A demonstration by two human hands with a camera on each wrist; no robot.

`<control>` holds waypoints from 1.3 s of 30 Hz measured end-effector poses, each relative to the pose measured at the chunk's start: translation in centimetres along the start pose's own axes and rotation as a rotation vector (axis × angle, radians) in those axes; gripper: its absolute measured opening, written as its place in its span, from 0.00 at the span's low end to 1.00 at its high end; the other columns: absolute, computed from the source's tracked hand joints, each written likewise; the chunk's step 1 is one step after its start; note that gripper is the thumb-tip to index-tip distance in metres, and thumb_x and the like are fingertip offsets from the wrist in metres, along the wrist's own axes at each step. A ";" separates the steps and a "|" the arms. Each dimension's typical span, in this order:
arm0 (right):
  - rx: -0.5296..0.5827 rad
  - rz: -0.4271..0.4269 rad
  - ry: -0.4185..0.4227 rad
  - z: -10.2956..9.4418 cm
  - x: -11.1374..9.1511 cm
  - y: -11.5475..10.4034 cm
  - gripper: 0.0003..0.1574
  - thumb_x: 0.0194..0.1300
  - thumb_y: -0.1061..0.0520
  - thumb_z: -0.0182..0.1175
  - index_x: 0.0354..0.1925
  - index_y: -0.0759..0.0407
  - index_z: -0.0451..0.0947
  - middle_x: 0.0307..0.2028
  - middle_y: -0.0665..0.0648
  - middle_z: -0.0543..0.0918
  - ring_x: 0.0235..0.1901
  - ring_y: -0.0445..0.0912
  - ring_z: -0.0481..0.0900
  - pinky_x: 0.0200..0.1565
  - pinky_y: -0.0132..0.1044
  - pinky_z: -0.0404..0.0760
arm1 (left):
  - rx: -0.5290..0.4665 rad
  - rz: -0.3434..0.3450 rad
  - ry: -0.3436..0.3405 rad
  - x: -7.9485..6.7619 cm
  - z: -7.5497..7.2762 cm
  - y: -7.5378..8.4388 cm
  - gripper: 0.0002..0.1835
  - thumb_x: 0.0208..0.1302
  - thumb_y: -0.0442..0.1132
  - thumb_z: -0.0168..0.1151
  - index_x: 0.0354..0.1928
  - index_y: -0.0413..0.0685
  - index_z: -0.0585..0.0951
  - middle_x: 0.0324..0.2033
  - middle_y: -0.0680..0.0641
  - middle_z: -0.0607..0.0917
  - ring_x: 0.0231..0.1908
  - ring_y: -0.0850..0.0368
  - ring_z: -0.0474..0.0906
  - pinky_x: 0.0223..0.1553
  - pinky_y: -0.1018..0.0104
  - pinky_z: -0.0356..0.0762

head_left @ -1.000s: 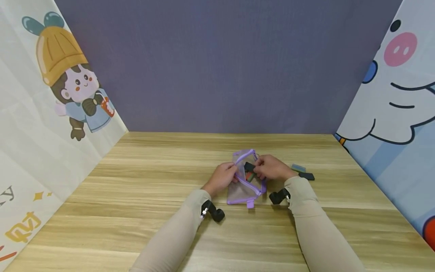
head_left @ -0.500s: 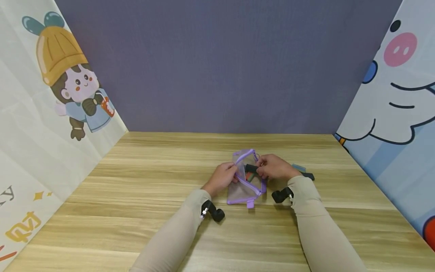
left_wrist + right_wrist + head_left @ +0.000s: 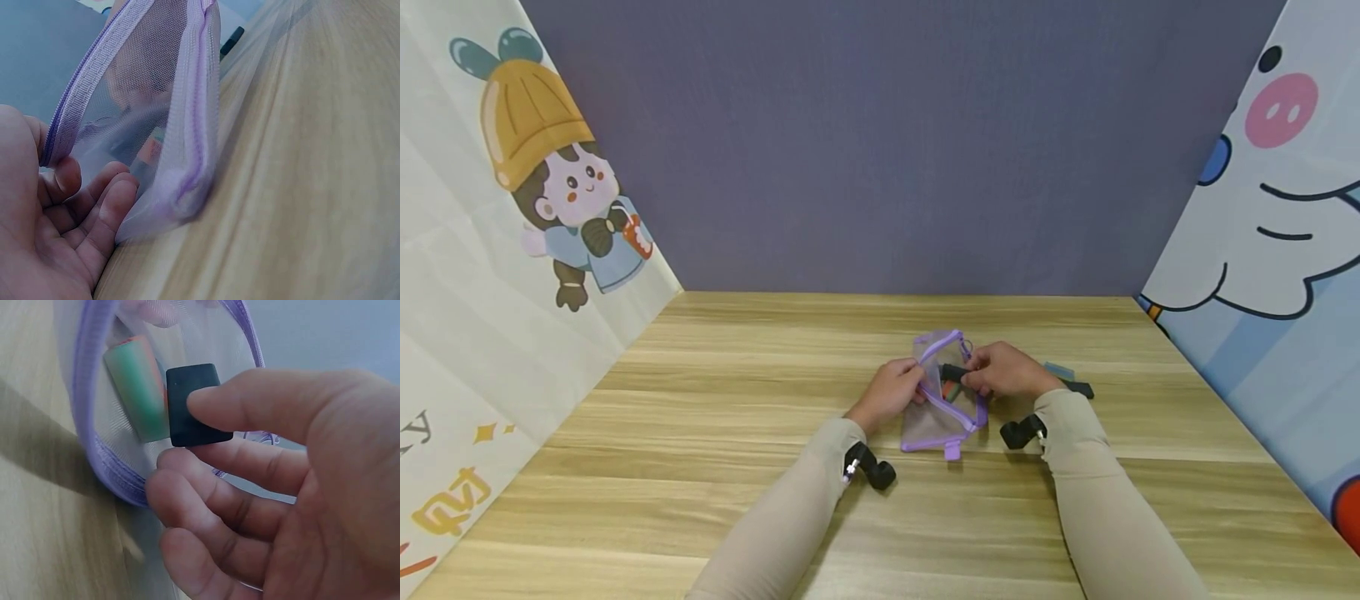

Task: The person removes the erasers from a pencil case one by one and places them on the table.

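A mesh zip pouch (image 3: 925, 429) with lilac edging lies on the table, its zip spread wide. My left hand (image 3: 891, 390) pinches the near-left side of its mouth; in the left wrist view the fingers hold the zip edge. At the mouth's right side, my right hand (image 3: 1009, 369) grips a black eraser (image 3: 194, 406) between thumb and forefinger. The eraser's far end points into the pouch. Inside, beside the black eraser, lies a green and orange eraser (image 3: 139, 390). The mesh and fingers partly hide the pouch's contents.
Right of the pouch, behind my right wrist, lie a bluish flat piece (image 3: 1059, 371) and a dark block (image 3: 1081, 389), partly covered by the arm. A grey panel (image 3: 880, 150) stands along the table's back edge, with printed cloths at both sides.
My right hand has shifted slightly to the right with the black eraser, its wrist covering more of the dark block. My left hand and the pouch have stayed put.
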State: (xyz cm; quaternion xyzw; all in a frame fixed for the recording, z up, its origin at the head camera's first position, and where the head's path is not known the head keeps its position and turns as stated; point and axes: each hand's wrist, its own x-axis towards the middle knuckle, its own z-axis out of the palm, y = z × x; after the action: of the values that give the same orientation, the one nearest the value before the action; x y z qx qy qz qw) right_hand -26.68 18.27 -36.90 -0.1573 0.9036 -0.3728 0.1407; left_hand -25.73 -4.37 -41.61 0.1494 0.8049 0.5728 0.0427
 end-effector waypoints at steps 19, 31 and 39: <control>-0.013 -0.037 0.051 -0.2 -0.1 -0.2 0.12 0.70 0.54 0.61 0.42 0.63 0.82 0.30 0.59 0.84 0.28 0.49 0.82 0.30 0.43 0.83 | 0.001 -0.004 0.024 0.1 0.1 -0.2 0.14 0.69 0.39 0.50 0.29 0.40 0.80 0.23 0.48 0.82 0.23 0.59 0.78 0.28 0.67 0.79; -0.009 -0.024 0.095 -0.4 -0.2 -0.8 0.14 0.72 0.52 0.59 0.42 0.63 0.82 0.36 0.61 0.85 0.32 0.49 0.82 0.31 0.40 0.81 | -0.001 0.003 0.018 0.0 0.0 -0.1 0.14 0.69 0.38 0.51 0.30 0.40 0.81 0.24 0.47 0.83 0.24 0.57 0.79 0.29 0.65 0.80; 0.015 -0.028 0.118 -0.3 -0.2 -0.9 0.14 0.73 0.52 0.58 0.41 0.63 0.81 0.33 0.62 0.83 0.28 0.50 0.79 0.29 0.40 0.77 | 0.006 -0.005 0.019 0.1 0.0 -0.1 0.14 0.70 0.40 0.51 0.30 0.41 0.81 0.24 0.47 0.83 0.24 0.58 0.79 0.30 0.65 0.81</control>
State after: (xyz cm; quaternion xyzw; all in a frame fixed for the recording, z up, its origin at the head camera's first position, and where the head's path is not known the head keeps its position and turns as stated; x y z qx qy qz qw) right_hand -26.50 17.96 -36.03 -0.1465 0.9053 -0.3899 0.0832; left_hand -25.84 -4.33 -41.73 0.1419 0.8075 0.5714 0.0361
